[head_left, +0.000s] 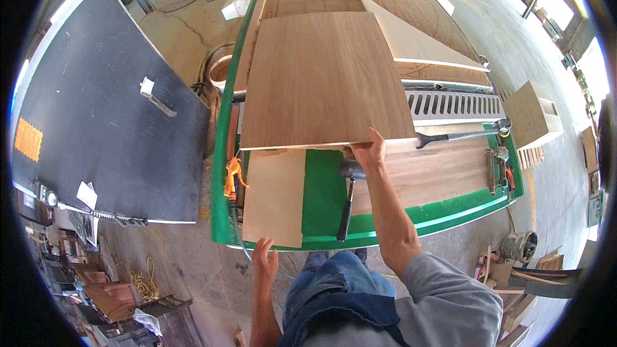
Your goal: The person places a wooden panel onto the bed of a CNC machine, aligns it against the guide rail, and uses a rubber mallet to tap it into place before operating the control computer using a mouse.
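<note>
My right hand (369,150) grips the near edge of a large brown wood-grain panel (321,80), thumb on top and fingers underneath. The panel sits tilted or raised over the green-framed work table (323,199), hiding part of it. My left hand (264,261) is at the table's front edge, just below a pale board (274,200); its fingers are apart and it holds nothing. Between the pale board and my right forearm lies a black-headed mallet (345,212), partly under the panel. A wood-grain board (427,173) lies flat to the right.
A slotted metal strip (456,106) and a long-handled tool (459,135) lie right of the panel. An orange clamp-like item (232,177) and hose are at the left edge. A dark upright cabinet (109,103) stands left; a wooden box (532,115) stands right.
</note>
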The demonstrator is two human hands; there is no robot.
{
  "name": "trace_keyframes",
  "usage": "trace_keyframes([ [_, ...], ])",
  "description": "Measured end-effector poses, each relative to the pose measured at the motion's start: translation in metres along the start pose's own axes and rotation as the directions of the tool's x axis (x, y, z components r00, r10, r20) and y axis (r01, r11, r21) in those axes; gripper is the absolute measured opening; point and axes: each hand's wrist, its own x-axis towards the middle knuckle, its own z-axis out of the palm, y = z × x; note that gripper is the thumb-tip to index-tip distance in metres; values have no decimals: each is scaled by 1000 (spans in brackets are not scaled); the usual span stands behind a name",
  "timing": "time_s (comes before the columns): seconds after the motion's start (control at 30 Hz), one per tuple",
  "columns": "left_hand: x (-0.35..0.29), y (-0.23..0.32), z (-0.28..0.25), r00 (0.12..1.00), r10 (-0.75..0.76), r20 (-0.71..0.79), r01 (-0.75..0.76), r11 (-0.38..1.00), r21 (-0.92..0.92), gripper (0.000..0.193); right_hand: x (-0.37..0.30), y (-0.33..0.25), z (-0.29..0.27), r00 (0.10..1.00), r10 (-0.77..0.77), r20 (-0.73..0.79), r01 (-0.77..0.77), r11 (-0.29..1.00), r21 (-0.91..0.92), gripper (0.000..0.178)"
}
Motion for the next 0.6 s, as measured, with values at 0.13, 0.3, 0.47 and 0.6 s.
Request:
trace_keyframes([
  [0.13, -44, -24, -1, 954, -296, 41, 298, 940, -168, 31, 5, 2, -6, 985, 155, -70, -163, 977, -137, 30],
  [0.3, -92, -45, 22, 932, -363, 12, 357, 907, -222, 28, -31, -22, -40, 966, 257, -21, -249, 911, -328, 24],
  [0.47, -160, -57, 56, 483, -802, 351, 819, 272, -505, 26, -128, -36, -92, 852, 521, 47, -448, 773, -449, 19],
  [0.6, -255, -58, 75, 244, -874, 420, 881, 19, -474, 26, -195, -52, -150, 822, 550, -149, -493, 556, -670, 25],
])
